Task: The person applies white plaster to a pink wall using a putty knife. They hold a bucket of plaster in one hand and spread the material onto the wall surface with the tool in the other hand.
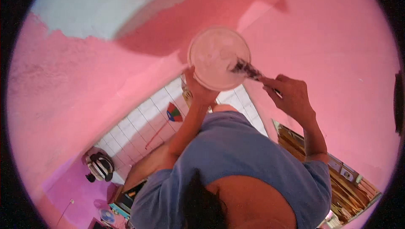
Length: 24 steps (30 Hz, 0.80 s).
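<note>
A round container with a pale pink surface inside is held up near the centre by my left hand, whose fingers grip its lower left side. My right hand is closed on the handle of a paintbrush with dark bristles smeared with pale paint; the bristle end lies over the right part of the container. Around them is a pink-painted wall with a pale unpainted patch at the upper left.
Below me is a white tiled floor with a small multicoloured object on a stick. At lower left are a dark rounded object, a purple wall and a fan. An opening showing wooden boards is at lower right.
</note>
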Each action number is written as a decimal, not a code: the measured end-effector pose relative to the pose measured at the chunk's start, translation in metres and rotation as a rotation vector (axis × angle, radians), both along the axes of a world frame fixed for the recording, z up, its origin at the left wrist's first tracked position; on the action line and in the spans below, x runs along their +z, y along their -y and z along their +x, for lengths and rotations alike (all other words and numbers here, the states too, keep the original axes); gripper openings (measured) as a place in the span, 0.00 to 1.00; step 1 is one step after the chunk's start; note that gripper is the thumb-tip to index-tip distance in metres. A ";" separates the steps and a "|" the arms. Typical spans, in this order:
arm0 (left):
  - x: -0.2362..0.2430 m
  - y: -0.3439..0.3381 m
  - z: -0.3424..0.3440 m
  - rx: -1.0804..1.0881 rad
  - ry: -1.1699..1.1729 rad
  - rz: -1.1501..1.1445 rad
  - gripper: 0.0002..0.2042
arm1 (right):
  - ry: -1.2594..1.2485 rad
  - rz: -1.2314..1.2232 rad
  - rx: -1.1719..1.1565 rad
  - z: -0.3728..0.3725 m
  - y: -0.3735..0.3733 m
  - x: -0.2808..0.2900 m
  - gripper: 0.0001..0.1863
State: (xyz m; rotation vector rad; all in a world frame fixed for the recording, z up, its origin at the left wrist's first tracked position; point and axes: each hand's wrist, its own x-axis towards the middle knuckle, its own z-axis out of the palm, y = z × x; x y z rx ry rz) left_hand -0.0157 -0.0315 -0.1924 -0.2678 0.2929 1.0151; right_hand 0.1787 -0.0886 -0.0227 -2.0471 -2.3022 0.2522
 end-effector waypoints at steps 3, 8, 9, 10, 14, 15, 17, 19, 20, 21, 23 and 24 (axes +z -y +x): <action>0.012 -0.020 0.003 -0.028 0.015 0.005 0.32 | -0.079 -0.014 -0.061 -0.001 -0.008 0.004 0.12; 0.028 -0.041 0.003 0.075 -0.412 0.389 0.27 | -0.168 -0.031 -0.070 0.000 -0.026 -0.001 0.12; 0.030 -0.049 0.000 0.062 -0.069 0.160 0.26 | -0.226 -0.030 -0.098 0.001 -0.030 -0.003 0.12; 0.032 -0.056 0.001 0.047 -0.101 0.178 0.26 | -0.260 -0.014 -0.109 0.004 -0.032 -0.008 0.12; 0.033 -0.073 -0.013 0.021 -0.098 0.251 0.30 | -0.350 0.047 -0.059 0.006 -0.042 -0.022 0.12; 0.034 -0.075 -0.018 0.005 -0.037 0.306 0.30 | -0.502 0.018 -0.131 0.005 -0.045 -0.022 0.12; 0.040 -0.079 -0.025 0.000 -0.031 0.336 0.29 | -0.809 -0.162 -0.271 0.004 -0.050 -0.012 0.13; 0.046 -0.073 -0.023 -0.003 -0.019 0.362 0.29 | -1.078 -0.271 -0.295 0.011 -0.047 -0.014 0.13; 0.049 -0.066 -0.021 0.018 -0.012 0.308 0.31 | -1.332 -0.384 -0.321 0.018 -0.041 -0.014 0.14; 0.052 -0.057 -0.018 0.040 -0.006 0.253 0.33 | -1.409 -0.385 -0.278 0.022 -0.036 -0.019 0.15; 0.060 -0.056 -0.015 0.030 0.057 0.276 0.33 | -1.465 -0.403 -0.260 0.027 -0.036 -0.012 0.15; 0.064 -0.054 -0.014 0.023 0.123 0.298 0.33 | -1.518 -0.422 -0.239 0.028 -0.035 -0.010 0.15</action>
